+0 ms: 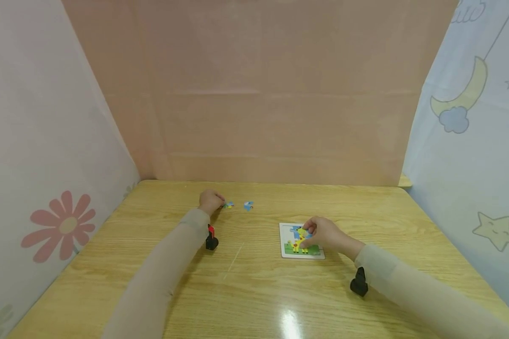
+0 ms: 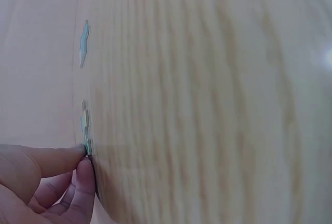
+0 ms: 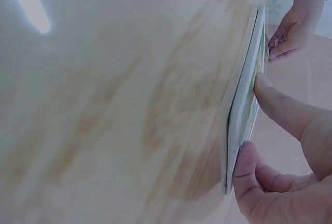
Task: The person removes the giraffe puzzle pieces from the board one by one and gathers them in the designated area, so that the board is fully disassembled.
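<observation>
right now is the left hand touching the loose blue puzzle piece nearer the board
Apart: the head view shows bare table beside the blue piece, on the side toward the left hand.

Place: a tabletop booth walled by sheets; whether in a home or a studio, I cannot tell.
Table [image 1: 246, 282]: wood-grained, lower frame.
Back screen [image 1: 258, 94]: plain pinkish tan, creased, upper middle.
Left sheet [image 1: 46, 117]: whitish, pink flower [image 1: 68, 225].
Right sheet [image 1: 462, 174]: pale, cartoon moon [image 1: 472, 92], cloud [image 1: 454, 120], star [image 1: 498, 230].
</observation>
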A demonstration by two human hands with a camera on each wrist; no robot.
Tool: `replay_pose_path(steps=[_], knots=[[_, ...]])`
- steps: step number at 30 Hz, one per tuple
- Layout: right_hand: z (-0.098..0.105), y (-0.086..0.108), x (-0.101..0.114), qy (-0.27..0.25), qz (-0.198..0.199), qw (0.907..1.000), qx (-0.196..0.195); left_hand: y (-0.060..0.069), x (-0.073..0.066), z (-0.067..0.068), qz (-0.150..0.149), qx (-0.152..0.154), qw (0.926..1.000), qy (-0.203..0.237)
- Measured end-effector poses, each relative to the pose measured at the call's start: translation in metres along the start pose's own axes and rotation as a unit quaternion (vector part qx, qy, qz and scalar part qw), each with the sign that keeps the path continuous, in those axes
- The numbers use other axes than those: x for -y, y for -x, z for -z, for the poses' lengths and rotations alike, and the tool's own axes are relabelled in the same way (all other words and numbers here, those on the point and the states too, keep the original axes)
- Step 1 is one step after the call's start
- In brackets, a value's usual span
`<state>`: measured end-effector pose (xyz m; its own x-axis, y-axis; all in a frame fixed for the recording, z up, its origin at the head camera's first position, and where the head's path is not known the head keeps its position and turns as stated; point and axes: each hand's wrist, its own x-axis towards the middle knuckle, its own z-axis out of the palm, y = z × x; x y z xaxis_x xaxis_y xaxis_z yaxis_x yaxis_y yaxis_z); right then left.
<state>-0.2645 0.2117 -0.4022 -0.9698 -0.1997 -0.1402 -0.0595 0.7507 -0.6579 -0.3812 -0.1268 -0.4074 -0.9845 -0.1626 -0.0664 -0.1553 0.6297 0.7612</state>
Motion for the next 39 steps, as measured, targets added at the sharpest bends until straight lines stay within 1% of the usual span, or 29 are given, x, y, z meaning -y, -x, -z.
replay_pose_path(steps=[3,6,8,9,13,16,20,22,27,29,33,36,39], knots=[[0.000,-0.001,0.000,0.001,0.003,1.0000,0.003,-0.001,0.000,0.001,0.000,0.000,1.0000,-0.008],[0.000,-0.002,0.000,0.000,0.004,1.0000,0.001,0.000,0.002,0.004,-0.009,0.005,0.9999,-0.009],[-0.001,-0.003,0.000,0.008,0.003,1.0000,-0.001,0.000,0.003,0.006,-0.017,0.014,0.9997,-0.001],[-0.002,-0.004,0.000,0.011,0.001,0.9999,-0.002,0.001,0.004,0.008,-0.020,0.022,0.9995,0.008],[-0.004,-0.006,0.000,0.023,-0.003,0.9997,-0.005,0.002,0.005,0.014,-0.032,0.049,0.9981,0.021],[-0.004,-0.007,0.001,0.023,-0.005,0.9997,-0.007,0.002,0.005,0.018,-0.043,0.060,0.9972,0.014],[-0.003,-0.008,0.002,0.027,-0.002,0.9996,-0.007,0.004,0.004,0.022,-0.056,0.077,0.9952,0.019],[-0.003,-0.008,0.002,0.025,-0.003,0.9997,-0.005,0.006,0.002,0.023,-0.056,0.090,0.9941,0.021],[-0.004,-0.008,0.001,0.021,-0.004,0.9998,0.000,0.018,-0.005,0.023,-0.071,0.116,0.9907,0.004],[-0.004,-0.008,0.001,0.023,-0.001,0.9997,-0.002,0.023,-0.010,0.023,-0.084,0.129,0.9880,0.006],[-0.002,-0.009,0.003,0.028,0.007,0.9996,-0.006,0.031,-0.022,0.021,-0.101,0.158,0.9819,0.026],[0.000,-0.009,0.004,0.029,0.010,0.9995,-0.005,0.035,-0.030,0.018,-0.103,0.172,0.9792,0.032],[0.001,-0.009,0.003,0.028,0.011,0.9995,-0.002,0.039,-0.035,0.015,-0.104,0.180,0.9778,0.026]])
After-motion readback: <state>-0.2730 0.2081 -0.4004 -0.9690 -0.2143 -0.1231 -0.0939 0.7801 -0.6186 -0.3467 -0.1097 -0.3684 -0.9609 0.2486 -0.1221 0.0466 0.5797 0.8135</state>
